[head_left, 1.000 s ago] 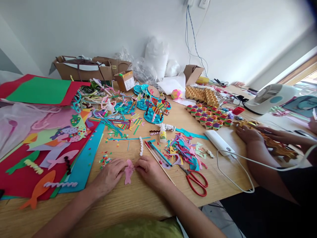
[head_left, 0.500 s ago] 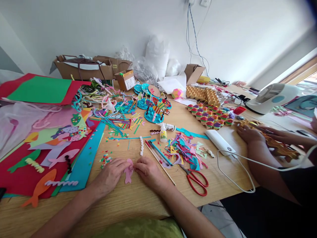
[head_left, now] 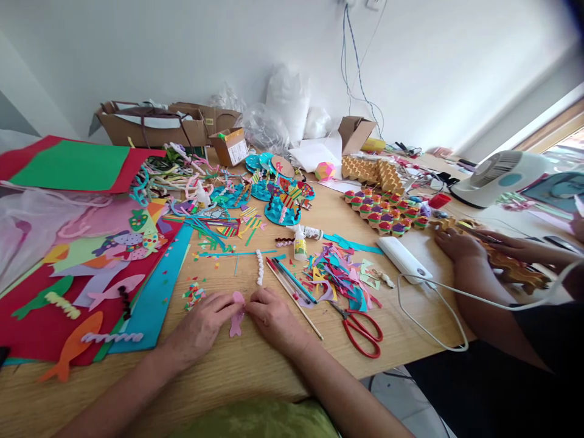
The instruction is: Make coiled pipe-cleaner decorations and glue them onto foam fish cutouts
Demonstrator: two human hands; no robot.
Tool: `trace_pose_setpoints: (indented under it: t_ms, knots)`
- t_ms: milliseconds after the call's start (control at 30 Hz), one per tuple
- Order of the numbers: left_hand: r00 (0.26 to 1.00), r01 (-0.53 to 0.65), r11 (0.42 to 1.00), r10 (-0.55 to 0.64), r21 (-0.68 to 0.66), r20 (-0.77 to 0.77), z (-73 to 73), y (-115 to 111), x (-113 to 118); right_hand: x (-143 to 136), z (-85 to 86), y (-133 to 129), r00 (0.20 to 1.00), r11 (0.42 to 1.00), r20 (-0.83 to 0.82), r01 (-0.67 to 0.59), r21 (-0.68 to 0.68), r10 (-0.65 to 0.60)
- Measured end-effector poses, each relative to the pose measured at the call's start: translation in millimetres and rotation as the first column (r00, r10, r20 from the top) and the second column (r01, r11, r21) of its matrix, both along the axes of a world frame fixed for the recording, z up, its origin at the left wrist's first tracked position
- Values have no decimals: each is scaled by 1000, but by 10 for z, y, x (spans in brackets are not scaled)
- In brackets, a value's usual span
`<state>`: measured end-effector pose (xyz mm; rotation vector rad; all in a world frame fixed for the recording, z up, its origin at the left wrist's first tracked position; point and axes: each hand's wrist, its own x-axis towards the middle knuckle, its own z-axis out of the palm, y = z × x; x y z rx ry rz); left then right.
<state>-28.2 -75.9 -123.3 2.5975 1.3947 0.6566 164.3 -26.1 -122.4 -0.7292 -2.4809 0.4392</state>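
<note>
A small pink paper fish (head_left: 236, 317) lies upright on the wooden table between my hands. My left hand (head_left: 203, 322) has its fingers closed on the fish's left edge. At its right edge, the fingertips of my right hand (head_left: 270, 316) are pinched together; anything between them is too small to make out. Just beyond stands a white twisted pipe cleaner (head_left: 260, 267). Tiny coloured paper bits (head_left: 194, 296) are near my left hand. Pens and a thin stick (head_left: 296, 298) lie to the right, near a glue bottle (head_left: 300, 244).
Red-handled scissors (head_left: 362, 331) and a white power bank (head_left: 404, 260) with a cable lie to the right. Another person's hands (head_left: 463, 246) work at a carton piece. Paper sheets (head_left: 159, 304) cover the left side; paper scraps (head_left: 340, 274) are piled centre right.
The view has shifted very slightly. My hands stay around the pink fish, with my right fingertips moved only a little at its edge.
</note>
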Motion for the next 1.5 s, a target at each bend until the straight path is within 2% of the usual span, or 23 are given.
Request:
trace_pose_setpoints:
  t_ms: [300, 600, 933, 1267, 1500]
  knots:
    - [991, 69, 993, -57, 101, -117, -44, 7, -12, 12, -10, -8, 1000, 998, 28, -12, 59, 10]
    - [981, 90, 992, -72, 90, -183, -25, -4, -5, 23, -3, -15, 995, 999, 99, -7, 37, 4]
    - [992, 65, 998, -65, -2, -110, -7, 13, -47, 20, 14, -15, 994, 999, 110, -2, 32, -1]
    - [986, 105, 992, -95, 69, -137, 8, 20, -67, 16, 37, -10, 989, 999, 145, 0, 36, -5]
    - [993, 104, 995, -104, 7, -55, 50, 53, -66, 15, 3, -10, 988, 1000, 153, 22, 0, -22]
